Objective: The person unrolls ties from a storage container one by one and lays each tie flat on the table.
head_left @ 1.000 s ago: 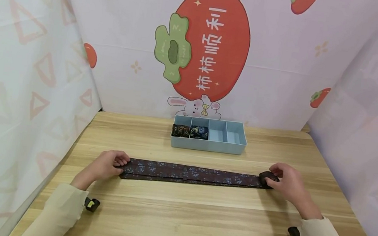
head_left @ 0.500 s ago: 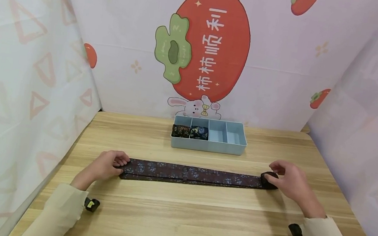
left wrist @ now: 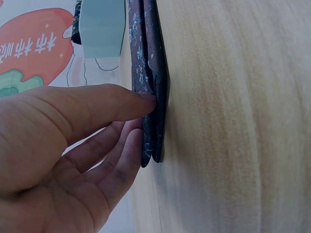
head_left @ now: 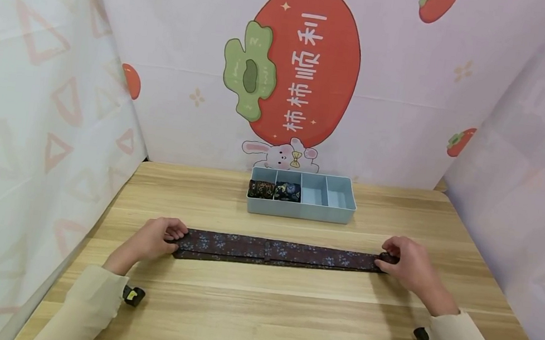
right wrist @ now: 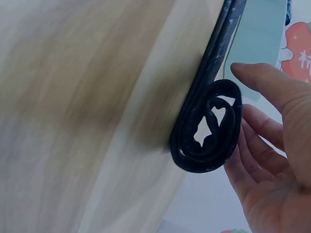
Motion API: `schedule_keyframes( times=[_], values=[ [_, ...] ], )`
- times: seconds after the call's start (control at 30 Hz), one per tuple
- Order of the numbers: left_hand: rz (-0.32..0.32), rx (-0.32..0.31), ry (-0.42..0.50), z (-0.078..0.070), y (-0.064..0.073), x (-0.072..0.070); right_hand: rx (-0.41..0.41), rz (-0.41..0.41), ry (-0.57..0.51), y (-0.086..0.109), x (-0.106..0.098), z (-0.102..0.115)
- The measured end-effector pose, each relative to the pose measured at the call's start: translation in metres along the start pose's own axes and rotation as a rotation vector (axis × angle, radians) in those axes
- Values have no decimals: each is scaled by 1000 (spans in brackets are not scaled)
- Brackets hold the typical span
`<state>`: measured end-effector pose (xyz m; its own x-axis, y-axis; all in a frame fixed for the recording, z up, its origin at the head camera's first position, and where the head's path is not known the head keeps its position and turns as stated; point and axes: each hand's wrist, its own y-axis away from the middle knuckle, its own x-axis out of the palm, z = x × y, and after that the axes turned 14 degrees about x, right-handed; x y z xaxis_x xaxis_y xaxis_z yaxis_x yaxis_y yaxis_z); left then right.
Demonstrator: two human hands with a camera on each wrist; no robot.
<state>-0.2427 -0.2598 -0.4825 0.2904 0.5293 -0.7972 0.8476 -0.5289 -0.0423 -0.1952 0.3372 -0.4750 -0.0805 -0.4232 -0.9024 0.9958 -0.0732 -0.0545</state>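
Observation:
A dark necktie (head_left: 288,252) with blue flowers lies folded lengthwise across the wooden table. At its left end my left hand (head_left: 156,238) pinches the fabric, thumb on the near side and fingers beyond. My right hand (head_left: 408,264) curves around the other end, which is wound into a coil (right wrist: 194,164). Seen from the right wrist, that coil is a loose oval with gaps at its centre; the thumb tip is just above it and the fingers lie along its far side. In the head view the right hand covers much of the coil.
Behind the necktie stands a light blue box (head_left: 300,211) with several compartments. Its two left compartments hold a brown patterned roll (head_left: 261,189) and a dark blue floral roll (head_left: 288,191). Printed cloth (head_left: 382,137) hangs behind the table and at both sides.
My right hand lifted slightly and shifted its fingers on the coil, then came back down and a little left. The left hand stays at its end of the necktie.

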Motion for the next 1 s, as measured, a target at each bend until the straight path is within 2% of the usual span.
schedule_keyframes(
  times=[0.2,0.73,1.0],
  values=[
    [-5,14,-5,2,0,0,-7,-32,-15,4,-6,-11],
    [-2,9,0,1,0,0,121,17,-31,4,-29,-45],
    [3,11,-5,1,0,-1,116,35,-5,3,-37,-39]
  ],
)
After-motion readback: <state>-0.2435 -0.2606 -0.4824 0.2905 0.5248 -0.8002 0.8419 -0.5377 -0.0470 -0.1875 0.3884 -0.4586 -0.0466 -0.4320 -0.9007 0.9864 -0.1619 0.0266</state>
